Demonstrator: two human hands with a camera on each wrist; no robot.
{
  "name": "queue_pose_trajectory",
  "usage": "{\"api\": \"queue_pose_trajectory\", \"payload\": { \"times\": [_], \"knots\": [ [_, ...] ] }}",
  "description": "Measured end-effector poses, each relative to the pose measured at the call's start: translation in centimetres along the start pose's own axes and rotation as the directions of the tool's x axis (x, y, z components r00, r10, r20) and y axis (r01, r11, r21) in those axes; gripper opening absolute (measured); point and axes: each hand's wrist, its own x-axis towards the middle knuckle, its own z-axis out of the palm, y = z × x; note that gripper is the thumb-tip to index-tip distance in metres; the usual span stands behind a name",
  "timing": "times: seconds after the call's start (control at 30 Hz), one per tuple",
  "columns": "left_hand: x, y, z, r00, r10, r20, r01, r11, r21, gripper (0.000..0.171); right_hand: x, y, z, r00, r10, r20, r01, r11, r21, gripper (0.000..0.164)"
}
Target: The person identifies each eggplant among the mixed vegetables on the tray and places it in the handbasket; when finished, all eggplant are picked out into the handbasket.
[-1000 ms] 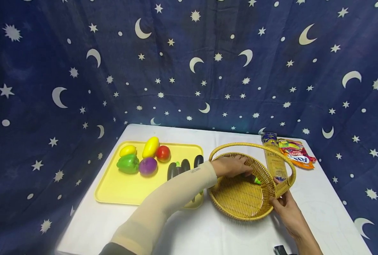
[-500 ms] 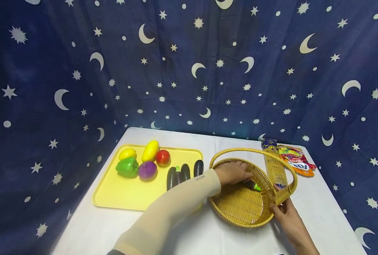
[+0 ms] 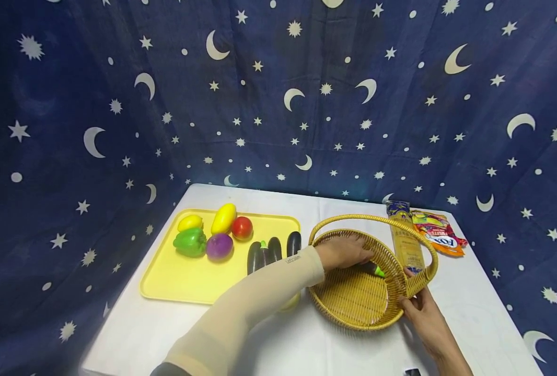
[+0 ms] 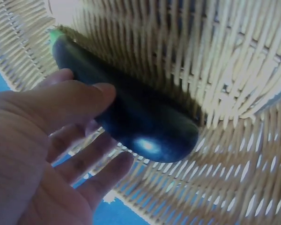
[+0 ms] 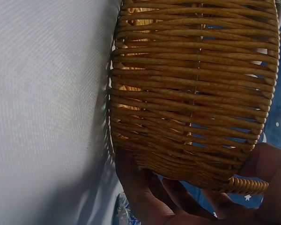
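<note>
A round wicker basket (image 3: pixel 349 305) with a tall handle stands tilted on the white table. My left hand (image 3: pixel 345 251) reaches inside it and holds a dark eggplant (image 3: pixel 371 269). In the left wrist view, the thumb lies over the eggplant (image 4: pixel 136 108) and the fingers pass behind and below it, against the woven wall. The eggplant's green stem end points toward the basket's right side. My right hand (image 3: pixel 426 316) grips the basket's right side near the foot of the handle. In the right wrist view, its fingers press against the outer weave and its thumb is at the rim.
Left of the basket lies a yellow tray (image 3: pixel 175 282) with a lemon, a mango, a tomato, a green pepper, a round purple vegetable and several eggplants (image 3: pixel 294 243). A spaghetti packet (image 3: pixel 405 243) and a candy bag (image 3: pixel 440 235) lie behind the basket's right side.
The head view has shifted slightly. A little more of the eggplant's stem end shows beside my left fingers. My right hand keeps its hold on the basket.
</note>
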Motion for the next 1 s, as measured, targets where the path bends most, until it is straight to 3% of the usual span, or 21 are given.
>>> {"api": "queue_pose_trajectory", "payload": {
  "times": [0.37,0.5,0.73,0.87,1.0],
  "knots": [
    [0.1,0.8,-1.6,0.995,-0.002,0.096,0.002,1.0,-0.007,0.044,-0.1,0.1,0.0,1.0,-0.027,0.003,0.027,0.999,0.021,0.079],
    [0.1,0.8,-2.2,0.996,0.001,0.093,0.002,1.0,-0.027,0.046,-0.1,0.0,0.0,1.0,-0.003,0.011,0.003,1.0,0.021,0.079],
    [-1.0,0.7,-3.5,0.998,0.065,0.002,-0.065,0.998,-0.02,0.036,-0.1,0.2,-0.1,1.0,-0.029,0.002,0.029,0.999,0.03,0.079],
    [-2.3,0.3,-4.2,0.996,0.083,-0.028,-0.085,0.994,-0.062,0.035,-0.1,0.2,-0.1,1.0,-0.022,0.0,0.022,0.999,0.026,0.079],
    [-4.1,-0.4,-3.9,0.982,0.133,-0.135,-0.142,0.988,-0.062,0.03,0.0,0.1,-0.1,1.0,-0.014,0.006,0.014,1.0,0.022,0.079]
  ]
}}
